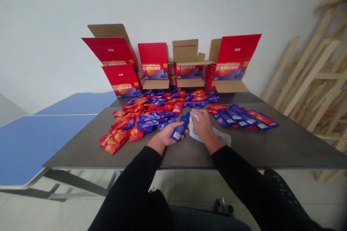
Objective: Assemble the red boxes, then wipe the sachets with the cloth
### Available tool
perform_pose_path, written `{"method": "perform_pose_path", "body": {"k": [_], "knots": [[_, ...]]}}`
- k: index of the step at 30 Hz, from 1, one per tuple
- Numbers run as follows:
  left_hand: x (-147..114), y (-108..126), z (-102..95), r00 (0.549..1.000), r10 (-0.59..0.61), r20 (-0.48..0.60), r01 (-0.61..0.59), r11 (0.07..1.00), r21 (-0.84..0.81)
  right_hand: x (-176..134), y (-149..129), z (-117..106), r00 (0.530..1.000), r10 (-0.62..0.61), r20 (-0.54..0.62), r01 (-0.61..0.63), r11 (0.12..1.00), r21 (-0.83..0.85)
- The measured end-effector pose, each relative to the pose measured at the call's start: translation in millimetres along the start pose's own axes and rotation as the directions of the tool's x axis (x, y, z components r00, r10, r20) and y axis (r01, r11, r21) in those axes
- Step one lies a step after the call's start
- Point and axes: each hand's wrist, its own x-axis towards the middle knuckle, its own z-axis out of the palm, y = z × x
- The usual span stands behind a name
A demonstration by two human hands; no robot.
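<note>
In the middle of the head view, my left hand point(168, 133) is closed around a blue sachet point(179, 130), its printed label facing up. Just right of it, my right hand point(202, 124) grips a white cloth point(222, 137), which trails onto the table below my wrist. The cloth is beside the sachet's right end; whether they touch I cannot tell. Left of and beyond my hands spreads a heap of red sachets point(115, 137) and blue sachets point(148, 116). On the right lies a flatter pile of mostly blue sachets point(238, 115) with a few red ones.
Open red cartons line the wall side: a stacked left one point(123, 79), two middle cartons point(154, 57) and a right carton point(230, 61). The grey table point(108, 160) adjoins a blue table point(54, 130) at left. Wooden frames point(320, 79) lean at right.
</note>
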Motion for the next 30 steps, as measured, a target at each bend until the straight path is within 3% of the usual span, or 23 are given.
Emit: {"method": "perform_pose_path", "body": {"k": [3,7,13,16,20,23,27,30], "knots": [[0,6,-1.0,1.000,-0.014,0.002,0.014,0.997,-0.082,1,1,-1,0.999,0.021,-0.047,-0.021,1.000,0.010],[1,12,-0.6,0.995,0.066,-0.070,-0.078,0.980,-0.185,-8,-5,-1,0.987,-0.158,0.017,0.156,0.984,0.091],[3,17,1.2,0.989,0.104,-0.104,-0.129,0.954,-0.271,-22,-22,-5,0.880,-0.367,0.301,0.312,0.925,0.216],[3,18,0.7,0.987,0.106,-0.117,-0.135,0.950,-0.281,-23,-26,-6,0.810,-0.459,0.366,0.381,0.885,0.267],[5,17,-1.6,0.985,0.125,-0.116,-0.151,0.957,-0.249,-22,-23,-5,0.785,-0.452,0.423,0.384,0.891,0.241],[6,15,-2.9,0.988,0.131,-0.084,-0.147,0.961,-0.234,-21,-18,-1,0.779,-0.487,0.396,0.419,0.873,0.250],[7,13,-2.9,0.991,0.122,-0.051,-0.131,0.961,-0.243,-19,-9,4,0.779,-0.577,0.246,0.511,0.811,0.284],[6,11,-2.9,0.993,0.106,-0.049,-0.115,0.965,-0.238,-18,-4,7,0.802,-0.562,0.204,0.516,0.823,0.237]]}}
